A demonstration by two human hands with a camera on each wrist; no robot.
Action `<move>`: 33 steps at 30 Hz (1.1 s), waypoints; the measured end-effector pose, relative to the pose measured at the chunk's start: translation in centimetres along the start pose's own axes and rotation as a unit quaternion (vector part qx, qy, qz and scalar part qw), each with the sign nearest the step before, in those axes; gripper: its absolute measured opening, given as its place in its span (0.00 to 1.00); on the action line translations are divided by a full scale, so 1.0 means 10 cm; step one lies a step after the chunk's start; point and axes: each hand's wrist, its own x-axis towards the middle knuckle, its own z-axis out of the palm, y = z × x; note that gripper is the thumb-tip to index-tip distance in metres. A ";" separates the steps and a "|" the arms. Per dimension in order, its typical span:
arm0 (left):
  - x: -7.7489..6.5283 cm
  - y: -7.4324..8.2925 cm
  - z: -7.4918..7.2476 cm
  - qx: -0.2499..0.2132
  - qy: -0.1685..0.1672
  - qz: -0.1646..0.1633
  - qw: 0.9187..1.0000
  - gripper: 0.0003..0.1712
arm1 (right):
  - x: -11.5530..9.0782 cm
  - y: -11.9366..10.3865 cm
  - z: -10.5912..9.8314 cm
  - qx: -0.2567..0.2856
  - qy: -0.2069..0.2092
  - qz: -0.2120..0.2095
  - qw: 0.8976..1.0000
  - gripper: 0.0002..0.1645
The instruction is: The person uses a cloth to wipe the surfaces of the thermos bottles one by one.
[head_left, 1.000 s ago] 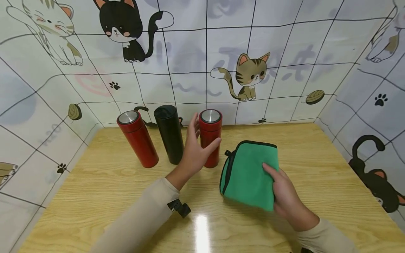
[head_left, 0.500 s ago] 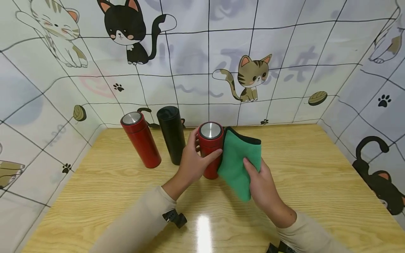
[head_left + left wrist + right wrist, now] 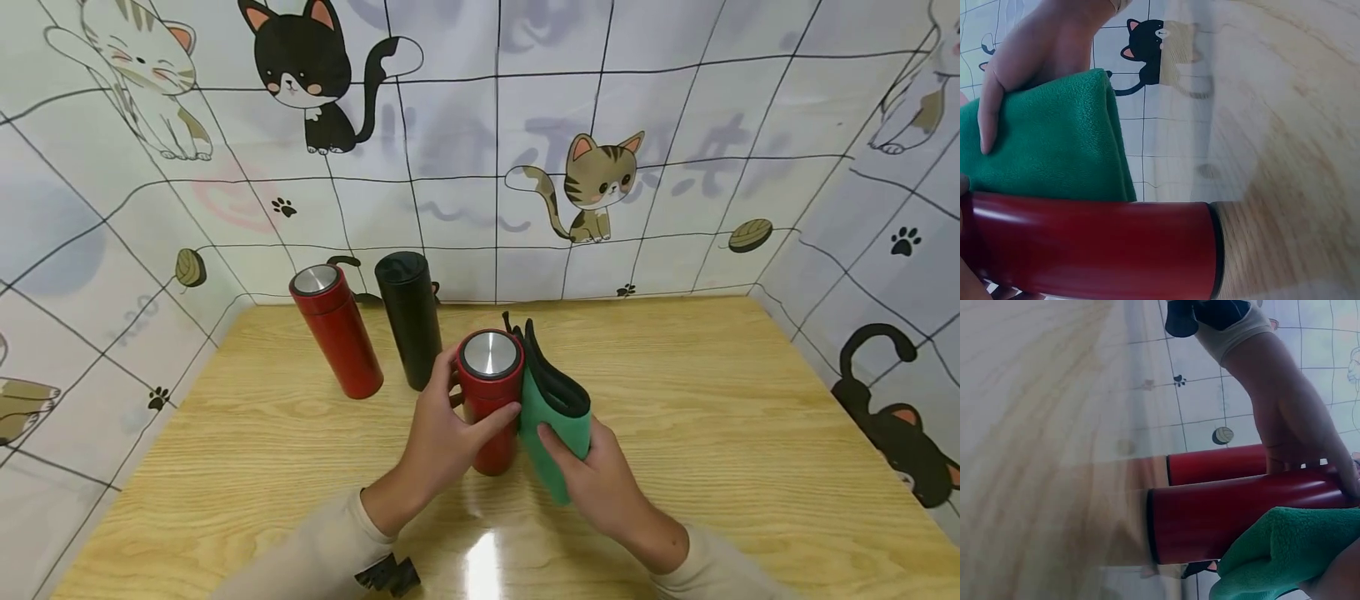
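Note:
My left hand grips a red insulated bottle with a silver-topped lid, its thumb across the front. The bottle stands upright, its base close to the tabletop. My right hand holds a folded green towel with black edging, thumb on the near face, against the bottle's right side. In the left wrist view, the fuzzy towel lies along the bottle's wall. From the right wrist, the towel overlaps the bottle, and the left hand reaches round from behind.
A second red bottle and a black tumbler stand at the back left of the wooden table. Behind them rises a wall covering printed with cats and grid lines.
My left hand has closed round the red bottle and brought it nearer to me. The right hand has moved left, bringing the towel from apart to against the bottle's side.

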 end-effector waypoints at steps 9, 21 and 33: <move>-0.09 0.04 -0.02 0.068 -0.012 0.020 0.997 0.52 | -0.06 0.11 0.10 0.014 -0.017 0.036 0.999 0.20; -0.06 0.03 -0.08 0.102 -0.041 0.062 0.992 0.54 | -0.09 0.03 0.08 0.046 -0.040 0.020 0.998 0.23; -0.05 0.02 -0.09 0.069 -0.054 0.057 0.995 0.53 | -0.10 0.09 0.16 0.092 -0.108 0.077 0.987 0.27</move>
